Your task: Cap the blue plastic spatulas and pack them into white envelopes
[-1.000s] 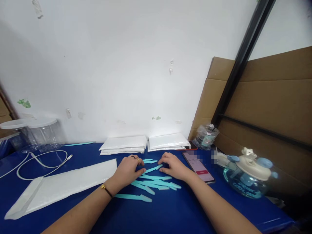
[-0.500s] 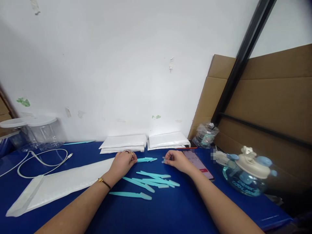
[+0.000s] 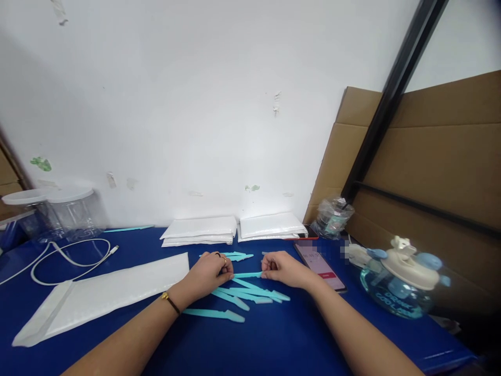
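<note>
Several teal plastic sticks [image 3: 250,293] lie scattered on the blue table [image 3: 242,344] in front of me. My left hand [image 3: 209,271] and my right hand [image 3: 282,269] each pinch one end of a single teal stick [image 3: 247,274], held level between them just above the pile. Two more teal sticks [image 3: 237,256] lie just beyond my hands. A long white padded envelope [image 3: 105,295] lies flat to the left of my left hand.
Two stacks of white envelopes [image 3: 235,230] sit by the wall. A phone [image 3: 319,266] lies right of my right hand, with a blue water jug [image 3: 399,282] further right. A white cable [image 3: 66,256] and clear jars [image 3: 58,211] are at left. Cardboard [image 3: 430,172] leans at right.
My hands drew apart and back toward the far sticks half a second ago; now they have come nearer again and hold one teal stick by its two ends.
</note>
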`<state>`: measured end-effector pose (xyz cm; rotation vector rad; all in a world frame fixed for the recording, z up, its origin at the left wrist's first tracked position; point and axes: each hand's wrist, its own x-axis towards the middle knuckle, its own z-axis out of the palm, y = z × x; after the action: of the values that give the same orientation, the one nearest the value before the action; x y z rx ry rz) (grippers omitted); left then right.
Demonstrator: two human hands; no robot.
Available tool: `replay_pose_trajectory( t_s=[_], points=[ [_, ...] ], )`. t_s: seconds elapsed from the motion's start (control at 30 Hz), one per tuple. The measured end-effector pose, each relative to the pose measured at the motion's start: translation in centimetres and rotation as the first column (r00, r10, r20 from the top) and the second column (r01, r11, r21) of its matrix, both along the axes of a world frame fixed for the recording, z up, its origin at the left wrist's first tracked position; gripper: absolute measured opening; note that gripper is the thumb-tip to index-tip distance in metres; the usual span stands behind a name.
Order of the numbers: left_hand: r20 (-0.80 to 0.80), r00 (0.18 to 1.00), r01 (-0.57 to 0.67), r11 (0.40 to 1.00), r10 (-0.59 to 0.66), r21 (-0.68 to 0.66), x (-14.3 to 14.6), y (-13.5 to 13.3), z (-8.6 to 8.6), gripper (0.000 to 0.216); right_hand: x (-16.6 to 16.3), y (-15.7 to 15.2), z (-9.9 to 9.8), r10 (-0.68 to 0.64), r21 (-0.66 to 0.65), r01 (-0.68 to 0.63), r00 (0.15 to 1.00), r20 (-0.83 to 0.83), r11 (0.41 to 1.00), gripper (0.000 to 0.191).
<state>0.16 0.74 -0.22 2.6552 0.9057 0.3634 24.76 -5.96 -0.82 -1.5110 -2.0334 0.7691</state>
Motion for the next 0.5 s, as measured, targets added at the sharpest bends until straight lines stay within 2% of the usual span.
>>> replay_pose_trajectory(
  t_s=[0.13, 0.23, 0.37, 0.43, 0.5],
  points=[
    [-0.007, 0.999, -0.05, 0.995, 0.05, 0.083, -0.6, 1.1, 0.1, 0.02, 0.6, 0.5, -0.3, -0.075, 0.022, 0.076, 0.995, -0.062, 0.997, 0.016],
    [-0.005, 0.991, -0.131, 0.978, 0.134, 0.16, -1.6, 2.6, 0.0, 0.019, 1.5, 0.9, -0.3, -0.172, 0.052, 0.173, 0.985, -0.027, 0.984, 0.013],
    [0.032, 0.973, -0.232, 0.957, 0.23, 0.173, -2.6, 3.7, -0.1, 0.014, 2.2, 0.7, 0.2, -0.27, 0.149, 0.264, 0.962, 0.026, 0.953, 0.014],
    [0.069, 0.973, -0.227, 0.96, 0.218, 0.166, -2.4, 3.3, 0.1, 0.017, 2.4, 0.2, 0.8, -0.237, 0.181, 0.225, 0.97, 0.049, 0.957, 0.016],
    [0.082, 0.987, -0.148, 0.98, 0.138, 0.136, -1.9, 2.1, 0.4, 0.018, 2.5, -0.6, 1.4, -0.087, 0.046, 0.083, 0.992, 0.095, 0.996, 0.021]
  ],
)
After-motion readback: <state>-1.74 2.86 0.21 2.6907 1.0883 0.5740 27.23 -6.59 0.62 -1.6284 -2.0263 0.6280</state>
